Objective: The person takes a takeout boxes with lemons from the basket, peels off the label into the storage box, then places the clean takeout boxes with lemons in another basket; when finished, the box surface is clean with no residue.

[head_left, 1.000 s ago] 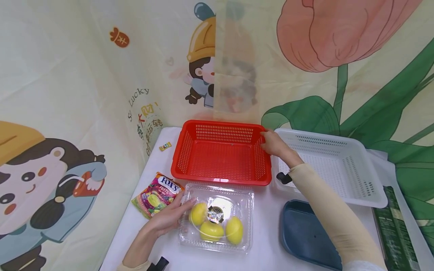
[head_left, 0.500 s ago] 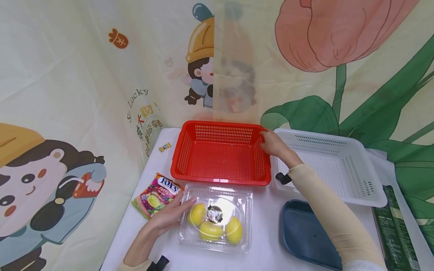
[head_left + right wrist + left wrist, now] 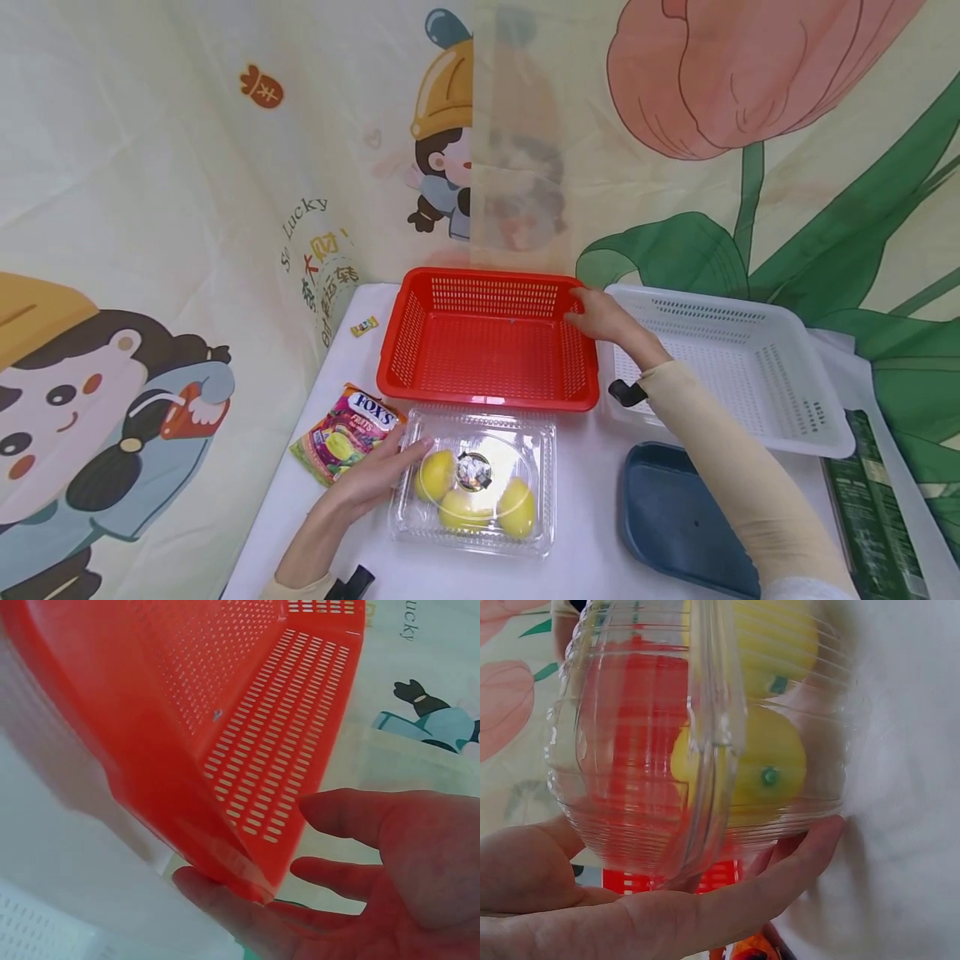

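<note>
A clear plastic clamshell box point(image 3: 517, 433) with yellow lemons point(image 3: 516, 507) inside lies on the white cloth. My left hand point(image 3: 375, 475) holds its left side; in the left wrist view the fingers point(image 3: 735, 911) run along the side, with the thumb near the lid. Behind the box stands a red plastic basket point(image 3: 487, 354), with nothing but a tiny speck in it. My right hand point(image 3: 603, 317) is at its back right corner. In the right wrist view the thumb point(image 3: 337, 814) is apart from the basket wall, and one finger lies under the rim corner.
A white basket point(image 3: 795, 375) stands right of the red one, and a dark blue tray point(image 3: 660, 500) in front of it. A green package point(image 3: 873, 508) lies at the far right. On the left are a FOX'S candy bag point(image 3: 348, 433) and a small wrapped candy point(image 3: 365, 325).
My right thumb and fingers have loosened and spread away from the red basket's rim. The clamshell box has shifted very slightly left under my left hand.
</note>
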The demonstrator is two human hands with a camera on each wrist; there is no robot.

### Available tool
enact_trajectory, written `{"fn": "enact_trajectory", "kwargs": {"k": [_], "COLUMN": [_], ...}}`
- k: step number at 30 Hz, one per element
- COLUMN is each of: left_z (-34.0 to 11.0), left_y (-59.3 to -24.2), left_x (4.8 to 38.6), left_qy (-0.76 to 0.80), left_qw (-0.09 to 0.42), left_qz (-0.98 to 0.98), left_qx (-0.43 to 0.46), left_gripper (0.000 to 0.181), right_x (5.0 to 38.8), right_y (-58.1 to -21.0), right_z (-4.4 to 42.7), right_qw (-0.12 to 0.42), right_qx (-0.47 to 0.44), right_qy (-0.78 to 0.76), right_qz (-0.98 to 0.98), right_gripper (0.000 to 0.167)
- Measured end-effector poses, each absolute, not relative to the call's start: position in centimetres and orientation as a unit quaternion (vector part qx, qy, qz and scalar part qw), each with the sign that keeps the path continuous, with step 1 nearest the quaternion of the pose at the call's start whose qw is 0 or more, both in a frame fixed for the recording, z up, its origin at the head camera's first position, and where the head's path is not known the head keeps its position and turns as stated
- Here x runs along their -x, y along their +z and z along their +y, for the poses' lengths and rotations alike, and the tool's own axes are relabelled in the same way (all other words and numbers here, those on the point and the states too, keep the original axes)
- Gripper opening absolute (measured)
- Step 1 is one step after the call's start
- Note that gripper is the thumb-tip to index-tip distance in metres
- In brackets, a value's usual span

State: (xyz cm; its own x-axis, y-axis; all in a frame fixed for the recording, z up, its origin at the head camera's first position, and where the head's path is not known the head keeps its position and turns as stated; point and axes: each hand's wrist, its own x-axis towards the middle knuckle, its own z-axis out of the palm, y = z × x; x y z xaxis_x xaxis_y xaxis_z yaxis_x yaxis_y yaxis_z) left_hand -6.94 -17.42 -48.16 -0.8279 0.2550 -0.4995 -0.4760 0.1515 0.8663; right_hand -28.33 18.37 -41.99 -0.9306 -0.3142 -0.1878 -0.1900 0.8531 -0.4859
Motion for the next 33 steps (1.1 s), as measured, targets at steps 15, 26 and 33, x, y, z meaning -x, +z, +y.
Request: {"fn": "enact_trajectory", "kwargs": {"k": [15,26,33], "left_z": [-17.6,-17.5,-17.6], "left_y": [-48.3,-48.3,-48.4], "left_x": [7.0,7.1,7.1], "left_qy": [0.641,0.639,0.639], "left_qw": [0.292,0.291,0.29], "left_qz": [0.705,0.706,0.707], "left_qx": [0.085,0.089,0.087], "left_gripper": [0.089,0.09,0.089], "right_x": [26.5,22.8,19.5], "right_y": [-39.6,-38.6,-38.1], "right_z": [17.0,13.2,10.7], "right_qw": [0.106,0.095,0.11], "right_qx": [0.154,0.228,0.269], "right_qy": [-0.232,-0.239,-0.251], "right_qz": [0.955,0.939,0.923], "right_gripper": [0.061,0.064,0.068]}}
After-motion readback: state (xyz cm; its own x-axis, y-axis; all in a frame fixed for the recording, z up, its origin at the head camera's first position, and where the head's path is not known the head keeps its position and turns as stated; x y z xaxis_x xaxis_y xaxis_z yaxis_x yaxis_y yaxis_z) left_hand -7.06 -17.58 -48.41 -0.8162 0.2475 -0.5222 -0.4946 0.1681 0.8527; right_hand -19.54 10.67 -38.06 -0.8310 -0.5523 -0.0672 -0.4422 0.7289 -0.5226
